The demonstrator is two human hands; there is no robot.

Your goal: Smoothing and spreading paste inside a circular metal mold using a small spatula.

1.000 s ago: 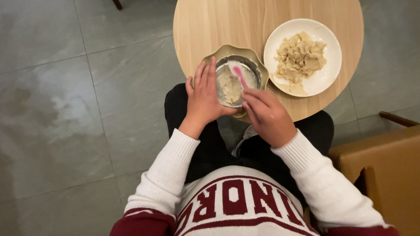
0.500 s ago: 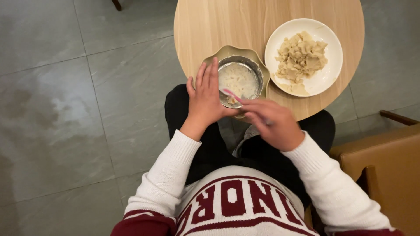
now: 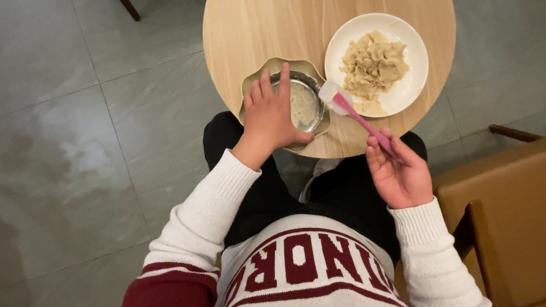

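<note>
The left hand (image 3: 272, 116) lay flat over the round metal bowl (image 3: 304, 105) in its scalloped olive dish (image 3: 256, 77) on the round wooden bench (image 3: 267, 34), steadying it — the right hand's (image 3: 398, 170) grip pinched the pink-handled silicone spatula (image 3: 355, 113), blade lifted beside the white plate of dough (image 3: 372, 68).

Single head cam on my feed, looking almost straight down from above the seated wearer. Round table (image 3: 273, 34) sits at 12 o'clock, lap and sweater at 6, floor tiles toward 9, chair toward 4. Close range, arm's reach. No second view, so no overlap.
</note>
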